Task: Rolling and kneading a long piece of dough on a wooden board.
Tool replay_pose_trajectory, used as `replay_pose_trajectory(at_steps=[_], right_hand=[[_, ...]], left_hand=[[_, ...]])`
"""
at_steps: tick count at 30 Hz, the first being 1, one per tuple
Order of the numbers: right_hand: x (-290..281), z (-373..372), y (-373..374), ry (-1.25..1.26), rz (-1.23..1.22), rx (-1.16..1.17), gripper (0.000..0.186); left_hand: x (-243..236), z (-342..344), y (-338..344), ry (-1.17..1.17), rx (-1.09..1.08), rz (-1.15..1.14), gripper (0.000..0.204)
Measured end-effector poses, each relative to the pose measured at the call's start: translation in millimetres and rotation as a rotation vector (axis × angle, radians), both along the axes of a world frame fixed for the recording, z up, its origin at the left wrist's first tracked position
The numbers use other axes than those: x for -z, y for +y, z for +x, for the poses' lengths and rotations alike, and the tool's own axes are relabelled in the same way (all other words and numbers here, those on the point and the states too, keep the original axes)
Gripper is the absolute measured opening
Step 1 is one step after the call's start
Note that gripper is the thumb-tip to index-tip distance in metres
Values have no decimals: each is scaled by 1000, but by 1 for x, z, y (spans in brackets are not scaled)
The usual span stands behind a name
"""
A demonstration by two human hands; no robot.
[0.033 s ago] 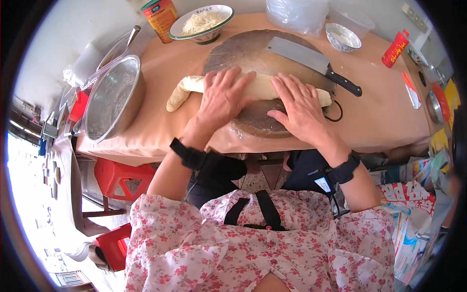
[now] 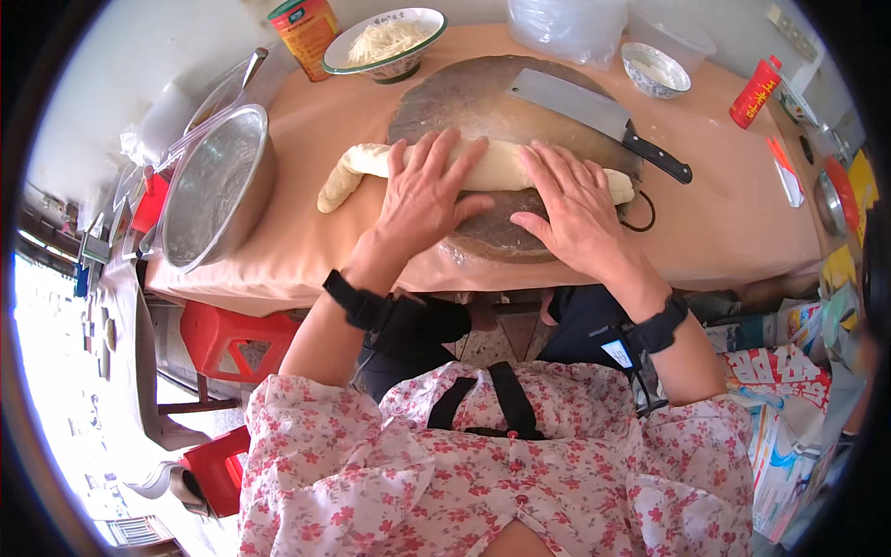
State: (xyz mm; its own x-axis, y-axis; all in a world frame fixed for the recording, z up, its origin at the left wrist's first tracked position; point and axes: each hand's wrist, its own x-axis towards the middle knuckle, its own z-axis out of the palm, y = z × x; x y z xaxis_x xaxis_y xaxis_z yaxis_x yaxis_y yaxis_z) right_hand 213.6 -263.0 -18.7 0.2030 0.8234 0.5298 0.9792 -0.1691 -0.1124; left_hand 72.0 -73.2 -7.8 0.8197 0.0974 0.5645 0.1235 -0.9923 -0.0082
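Observation:
A long pale roll of dough [image 2: 495, 167] lies across a round, dark wooden chopping board [image 2: 445, 107]. Its left end hangs past the board and bends down onto the tablecloth. My left hand [image 2: 429, 190] rests flat on the left half of the roll, fingers stretched out and thumb pointing right. On the right half lies my right hand [image 2: 577, 209], also palm down with its fingers spread. Both hands touch the dough without gripping it. A cleaver [image 2: 594, 116] with a black handle lies on the board behind my right hand, its handle reaching over the right edge.
Left of the board stands a large metal bowl [image 2: 258, 200]. Behind are a bowl of pale shreds [image 2: 408, 70], an orange can [image 2: 306, 39] and a small patterned bowl [image 2: 661, 88]. A red bottle [image 2: 755, 93] stands at the right. Red stools [image 2: 223, 343] are below the table [image 2: 316, 260].
My left thumb has swung out to the right, away from its fingers, and my left hand has shifted a little. The dough and my right hand look almost unchanged.

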Motion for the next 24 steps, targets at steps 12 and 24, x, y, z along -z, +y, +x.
replay_pose_trajectory(at_steps=[12,24], right_hand=[[-13,26,32,87,-253,161,76],[-2,-2,-9,-72,-47,3,78]], left_hand=[[-18,37,18,341,-91,-95,79],[8,-8,-14,26,-45,33,74]])
